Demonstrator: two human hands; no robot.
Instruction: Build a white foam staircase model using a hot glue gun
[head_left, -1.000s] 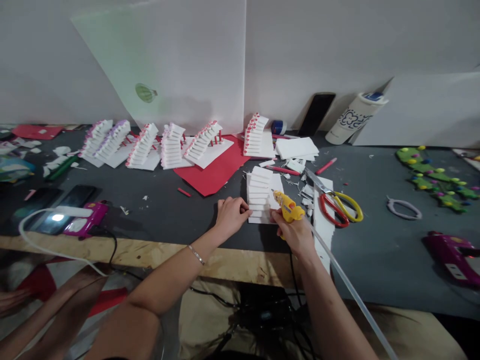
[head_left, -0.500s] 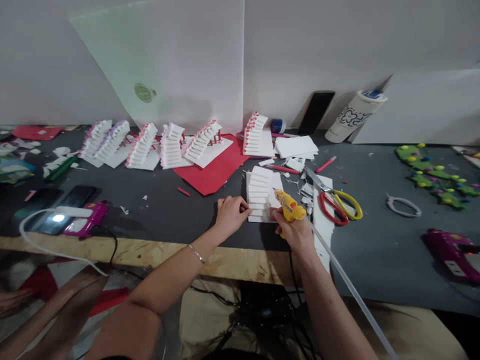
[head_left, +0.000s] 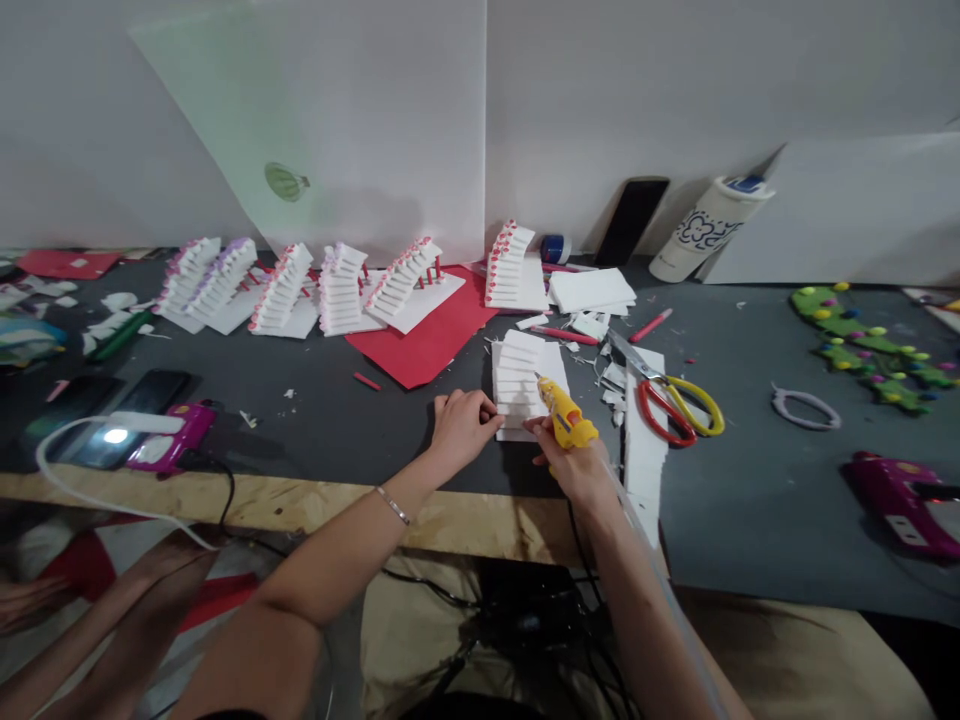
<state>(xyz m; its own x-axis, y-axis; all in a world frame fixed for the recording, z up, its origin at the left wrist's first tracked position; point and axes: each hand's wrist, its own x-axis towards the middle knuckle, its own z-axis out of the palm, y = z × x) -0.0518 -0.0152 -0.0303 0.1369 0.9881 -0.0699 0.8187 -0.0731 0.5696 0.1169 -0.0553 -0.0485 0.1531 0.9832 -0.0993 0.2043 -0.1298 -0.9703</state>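
A small white model staircase point(head_left: 517, 365) on a white base lies before me near the table's front edge. My left hand point(head_left: 463, 428) is closed, its thumb and finger pinching the lower left edge of the steps. In my right hand point(head_left: 576, 468) is a yellow glue gun point(head_left: 564, 412), its nozzle over the right side of the steps. A clear glue stick point(head_left: 664, 575) trails from the gun's back along my forearm. Whether the nozzle touches the model is too small to tell.
Finished model staircases with pink and purple trim point(head_left: 405, 285) line the back, one near red card point(head_left: 409, 360). Scissors point(head_left: 679, 410), white scraps point(head_left: 615, 378) and a red pen point(head_left: 651, 325) lie right. Purple power strips point(head_left: 904, 510), a tumbler point(head_left: 709, 228) and a neighbour's arm point(head_left: 97, 620) flank me.
My right hand and the glue gun have shifted left, bringing the nozzle from beside the steps to over them. The glue stick has swung in against my forearm. My left hand stays put.
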